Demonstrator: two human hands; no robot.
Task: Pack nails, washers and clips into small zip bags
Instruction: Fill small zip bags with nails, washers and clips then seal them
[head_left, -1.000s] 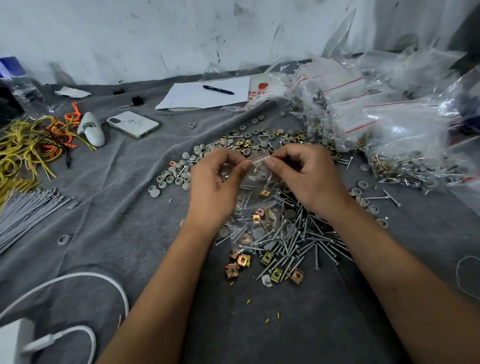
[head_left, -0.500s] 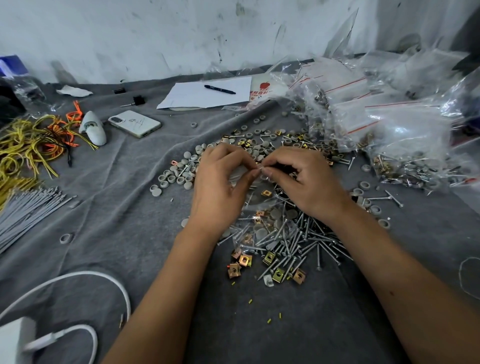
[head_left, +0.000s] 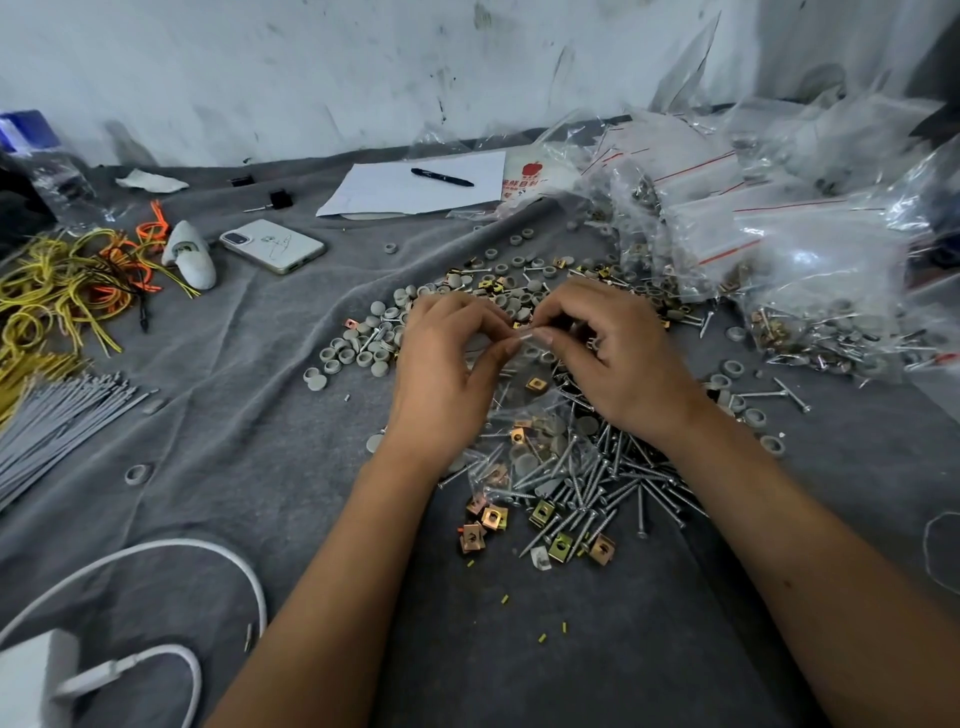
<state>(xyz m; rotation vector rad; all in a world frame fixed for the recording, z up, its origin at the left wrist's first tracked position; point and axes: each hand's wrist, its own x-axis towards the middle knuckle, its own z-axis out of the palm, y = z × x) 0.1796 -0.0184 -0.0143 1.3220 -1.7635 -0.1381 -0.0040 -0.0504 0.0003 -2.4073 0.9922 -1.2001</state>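
Note:
A small clear zip bag (head_left: 537, 441) hangs between my hands, holding nails, grey washers and brass clips. My left hand (head_left: 444, 374) and my right hand (head_left: 615, 358) both pinch its top edge, fingertips nearly touching at the middle. Under and right of the bag lies a heap of loose nails (head_left: 613, 483). Brass clips (head_left: 519, 530) are scattered at the heap's near side. Grey washers (head_left: 374, 343) spread out beyond and left of my left hand.
A pile of filled zip bags (head_left: 789, 270) fills the back right. A phone (head_left: 272, 245), paper with a pen (head_left: 441, 176), yellow and orange cords (head_left: 67, 280), grey ties (head_left: 52, 421) and a white charger cable (head_left: 208, 561) lie on the grey cloth (head_left: 249, 415).
Both hands have drawn together along the bag's top edge, so the fingertips now nearly meet. The bag has stayed over the nail heap.

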